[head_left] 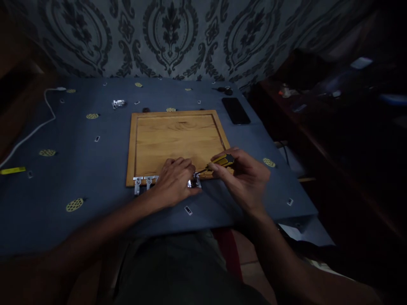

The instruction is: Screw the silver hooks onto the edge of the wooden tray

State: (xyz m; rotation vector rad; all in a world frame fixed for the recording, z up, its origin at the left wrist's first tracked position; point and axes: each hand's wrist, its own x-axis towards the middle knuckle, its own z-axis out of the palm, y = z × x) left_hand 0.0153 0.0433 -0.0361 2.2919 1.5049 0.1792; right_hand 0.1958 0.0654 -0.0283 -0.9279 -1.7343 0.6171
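A framed wooden panel (pixel 178 135) lies flat on the table, with metal hinges along its near edge. My right hand (pixel 246 176) grips a yellow and black screwdriver (pixel 221 161), its shaft slanting down to the left. The screwdriver's tip meets a shiny hinge (pixel 197 181) near the panel's right end, or lies just at it. My left hand (pixel 176 178) is closed around that hinge and presses on the panel's edge; its fingers partly cover the hinge. Left of this hand sit more hinges, among them one hinge (pixel 137 184) near the corner.
Behind the panel lie a loose hinge (pixel 119 103) and a black phone (pixel 235 111). Dark keys or a small tool (pixel 225 90) rest near the wall. On the left are a white cable (pixel 47 106) and a yellow strip (pixel 12 170). A dark cluttered surface stands at right.
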